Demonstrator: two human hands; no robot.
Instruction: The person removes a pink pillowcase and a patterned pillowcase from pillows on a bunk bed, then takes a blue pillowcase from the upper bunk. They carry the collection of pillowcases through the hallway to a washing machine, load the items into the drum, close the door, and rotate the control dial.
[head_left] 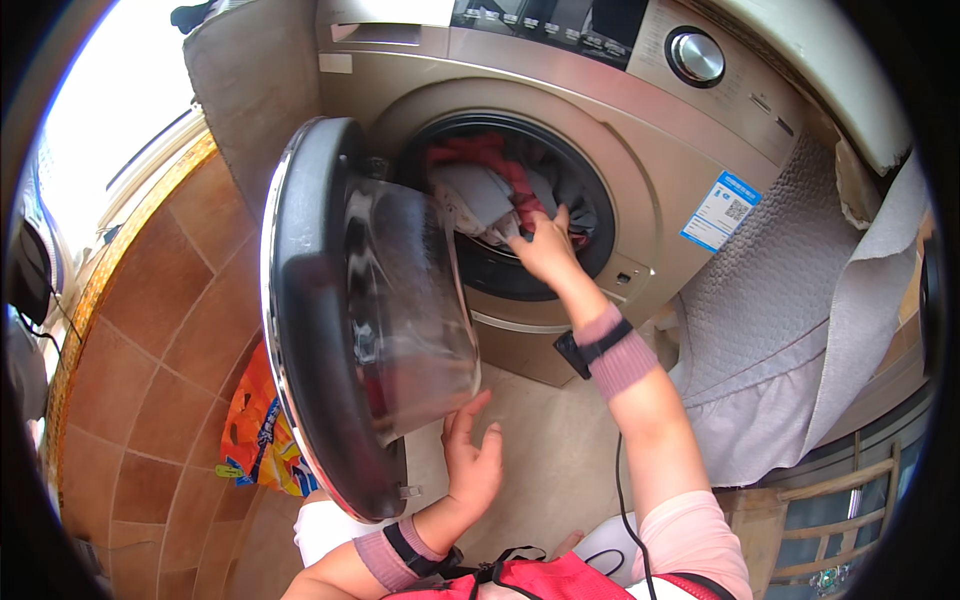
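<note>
A front-loading washing machine (560, 90) stands with its round door (310, 300) swung out to the left. Laundry in grey, red and pale colours (480, 190) fills the drum opening. My right hand (548, 248) reaches to the opening's lower right part, fingers spread against the clothes; some fingertips are hidden among them. Below the clear glass bowl of the door (410, 310), my left hand (472, 465) is held up with fingers apart and nothing in it. Its fingertips are close to the bowl's lower edge; I cannot tell whether they touch.
An orange plastic bag (255, 425) lies behind the door beside the brown tiled wall (150, 400). Grey quilted fabric (760, 280) hangs along the machine's right side. At lower right is a wooden rack or chair (840, 520). A black cable (620, 490) runs down by my right arm.
</note>
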